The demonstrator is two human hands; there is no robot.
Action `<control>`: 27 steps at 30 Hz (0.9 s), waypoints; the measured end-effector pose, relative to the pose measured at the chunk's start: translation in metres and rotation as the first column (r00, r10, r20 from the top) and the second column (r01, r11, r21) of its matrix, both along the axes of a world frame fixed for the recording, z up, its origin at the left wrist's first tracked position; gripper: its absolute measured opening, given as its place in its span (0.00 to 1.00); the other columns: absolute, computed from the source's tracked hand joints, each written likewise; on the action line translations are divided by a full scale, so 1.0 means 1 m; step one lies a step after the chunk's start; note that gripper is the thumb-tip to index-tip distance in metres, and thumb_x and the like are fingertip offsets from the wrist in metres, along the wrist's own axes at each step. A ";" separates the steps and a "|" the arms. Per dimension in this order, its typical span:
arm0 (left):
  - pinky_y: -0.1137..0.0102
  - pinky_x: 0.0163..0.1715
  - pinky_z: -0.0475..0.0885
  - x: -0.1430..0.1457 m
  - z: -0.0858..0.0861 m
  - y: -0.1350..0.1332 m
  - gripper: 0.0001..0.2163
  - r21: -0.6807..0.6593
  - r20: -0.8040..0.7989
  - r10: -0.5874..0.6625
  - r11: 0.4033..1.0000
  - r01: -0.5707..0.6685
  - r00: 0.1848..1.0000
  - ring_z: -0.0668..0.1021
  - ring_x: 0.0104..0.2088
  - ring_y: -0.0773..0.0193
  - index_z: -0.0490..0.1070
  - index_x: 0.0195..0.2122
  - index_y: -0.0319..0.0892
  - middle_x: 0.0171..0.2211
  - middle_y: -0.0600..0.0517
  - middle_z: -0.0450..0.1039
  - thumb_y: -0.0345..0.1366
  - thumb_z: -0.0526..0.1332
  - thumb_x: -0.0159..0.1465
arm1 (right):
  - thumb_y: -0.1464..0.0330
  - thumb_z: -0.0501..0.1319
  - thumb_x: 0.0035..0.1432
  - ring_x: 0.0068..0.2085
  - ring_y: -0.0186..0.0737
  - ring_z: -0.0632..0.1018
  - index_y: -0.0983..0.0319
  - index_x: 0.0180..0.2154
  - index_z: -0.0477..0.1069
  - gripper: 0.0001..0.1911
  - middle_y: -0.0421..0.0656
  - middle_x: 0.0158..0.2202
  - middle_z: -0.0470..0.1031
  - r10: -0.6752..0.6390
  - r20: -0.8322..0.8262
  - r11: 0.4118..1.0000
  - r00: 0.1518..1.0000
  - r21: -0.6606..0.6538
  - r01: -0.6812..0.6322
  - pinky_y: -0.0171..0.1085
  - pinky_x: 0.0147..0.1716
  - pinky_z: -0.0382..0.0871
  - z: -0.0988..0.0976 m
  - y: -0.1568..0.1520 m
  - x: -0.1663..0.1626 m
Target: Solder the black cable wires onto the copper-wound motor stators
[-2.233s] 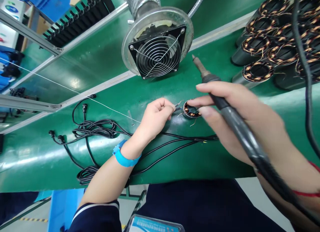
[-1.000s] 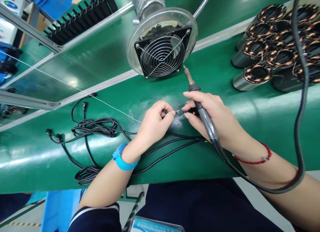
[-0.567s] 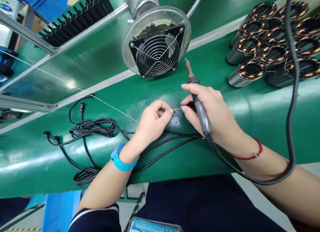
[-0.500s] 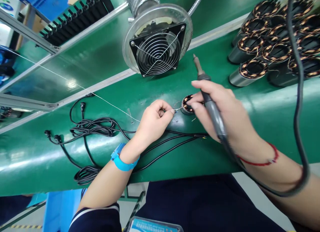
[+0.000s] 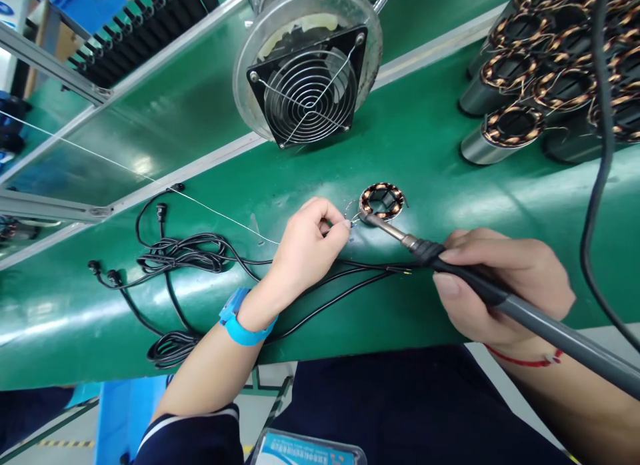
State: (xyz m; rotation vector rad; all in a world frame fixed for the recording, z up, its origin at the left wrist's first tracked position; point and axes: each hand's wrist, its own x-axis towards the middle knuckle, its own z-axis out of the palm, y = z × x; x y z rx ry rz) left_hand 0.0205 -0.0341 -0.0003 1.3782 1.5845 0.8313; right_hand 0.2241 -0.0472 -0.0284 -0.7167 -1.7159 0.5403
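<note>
My right hand [image 5: 505, 288] is closed around a soldering iron [image 5: 455, 268], its tip pointing left at the near left rim of a motor stator [image 5: 383, 201] with copper windings. The stator stands on the green bench. Beside it, my left hand [image 5: 315, 238] pinches thin wires [image 5: 354, 219] that run toward the stator; whether the tip touches them I cannot tell. A thin white strand, probably solder wire [image 5: 215, 208], stretches from the upper left to behind my left hand. Black power cords [image 5: 345, 275] pass under my left wrist, their stripped ends below the stator.
A round fume extractor with a fan grille [image 5: 310, 105] hangs above the bench. Several wound stators [image 5: 513, 128] are grouped at the upper right, near the iron's hanging cable [image 5: 595, 205]. Coiled cords [image 5: 185, 251] lie left. Black parts [image 5: 145, 41] line the shelf at upper left.
My right hand has moved down and right and turned the soldering iron, so its tip now lies by the stator's rim instead of pointing up. My left hand has barely moved.
</note>
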 end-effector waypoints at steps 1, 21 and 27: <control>0.74 0.22 0.56 0.000 0.000 0.000 0.06 -0.004 0.003 0.008 1.000 -0.008 1.000 0.63 0.22 0.73 0.65 0.24 0.41 0.24 0.57 0.64 0.28 0.60 0.57 | 0.75 0.61 0.53 0.21 0.30 0.68 0.61 0.38 0.68 0.09 0.37 0.24 0.64 0.009 0.009 1.000 1.000 0.005 -0.009 0.34 0.19 0.66 0.000 0.000 0.000; 0.75 0.19 0.53 0.004 0.007 -0.001 0.07 -0.053 0.040 0.054 0.997 -0.052 0.998 0.62 0.19 0.74 0.64 0.24 0.42 0.18 0.60 0.61 0.27 0.59 0.57 | 0.74 0.61 0.54 0.20 0.31 0.69 0.58 0.40 0.68 0.10 0.36 0.24 0.65 0.033 0.076 0.999 0.997 0.003 -0.033 0.35 0.19 0.69 0.005 0.001 -0.003; 0.74 0.20 0.54 0.005 0.007 0.000 0.07 -0.048 0.045 0.056 0.997 -0.053 0.997 0.62 0.19 0.74 0.64 0.23 0.42 0.19 0.59 0.62 0.28 0.60 0.57 | 0.73 0.65 0.55 0.28 0.34 0.73 0.58 0.42 0.69 0.12 0.41 0.30 0.73 -0.055 0.201 0.998 0.978 0.018 0.052 0.36 0.27 0.72 0.015 0.006 0.001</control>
